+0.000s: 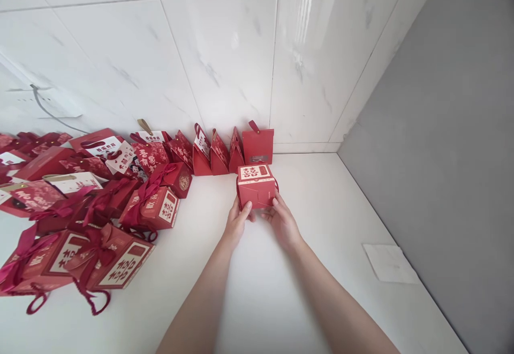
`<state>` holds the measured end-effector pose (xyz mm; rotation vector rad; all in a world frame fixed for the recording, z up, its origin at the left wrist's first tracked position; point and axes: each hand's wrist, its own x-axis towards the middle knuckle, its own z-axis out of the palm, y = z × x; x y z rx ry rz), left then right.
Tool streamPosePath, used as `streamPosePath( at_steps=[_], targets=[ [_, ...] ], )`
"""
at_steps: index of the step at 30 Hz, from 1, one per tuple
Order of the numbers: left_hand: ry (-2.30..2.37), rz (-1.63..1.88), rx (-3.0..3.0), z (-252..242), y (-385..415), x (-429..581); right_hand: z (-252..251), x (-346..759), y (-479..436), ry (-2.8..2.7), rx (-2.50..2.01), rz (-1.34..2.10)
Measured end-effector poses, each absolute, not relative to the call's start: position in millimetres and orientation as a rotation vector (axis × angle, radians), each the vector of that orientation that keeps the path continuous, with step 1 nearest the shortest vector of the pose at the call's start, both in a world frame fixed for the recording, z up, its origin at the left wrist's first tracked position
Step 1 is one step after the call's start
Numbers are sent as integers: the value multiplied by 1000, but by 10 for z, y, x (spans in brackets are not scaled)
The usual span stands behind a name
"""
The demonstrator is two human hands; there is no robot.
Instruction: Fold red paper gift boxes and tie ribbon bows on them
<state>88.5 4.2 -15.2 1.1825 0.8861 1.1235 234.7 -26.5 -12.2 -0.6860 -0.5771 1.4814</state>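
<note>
Both my hands hold a small red gift box [257,193] with a cream panel of red characters on its upper side and dark red cord at its sides. My left hand [237,220] grips its lower left corner, thumb on the near face. At the lower right corner, my right hand [283,221] has its thumb against the side and its other fingers curled beneath. Just behind the box, close to the wall, stands a red gift bag [258,144] with a short strap. Left of that bag, several triangular red boxes [220,153] stand in a row.
Many red gift boxes with ribbons [116,257] crowd the left of the white table [265,300]. A tiled wall [225,59] runs along the back, a grey panel [450,145] along the right. A white paper [390,263] lies near the panel. A cable [52,113] hangs at far left.
</note>
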Motion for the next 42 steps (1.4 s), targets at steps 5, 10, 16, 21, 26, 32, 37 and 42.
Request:
streamPosePath(
  at_steps=[5,10,16,21,26,32,37,42],
  targets=[
    [886,1134,1155,-102,38,892,-136,2367,-247,-524,-650,1504],
    [922,1108,1152,-78,45,870,-130,2376,-245,-503,-667,1496],
    [957,1084,1169,-87,72,841,-130,2385,-225,-474,-649,1478],
    [960,1156,1179,-135,71,867,-170,2409,-178,-394,-565,1451],
    [828,1169,1019,-200,77,845,-220,2452,-172,-361,-590,1463],
    [929,1260,849,-136,133,846,-200,2454,-193,-326,-543,1463],
    [855,1217,761,-96,137,809,-174,2441,-215,-404,-561,1495],
    [686,1125,833,-42,52,767,-155,2484,-231,-440,-546,1485]
  ],
)
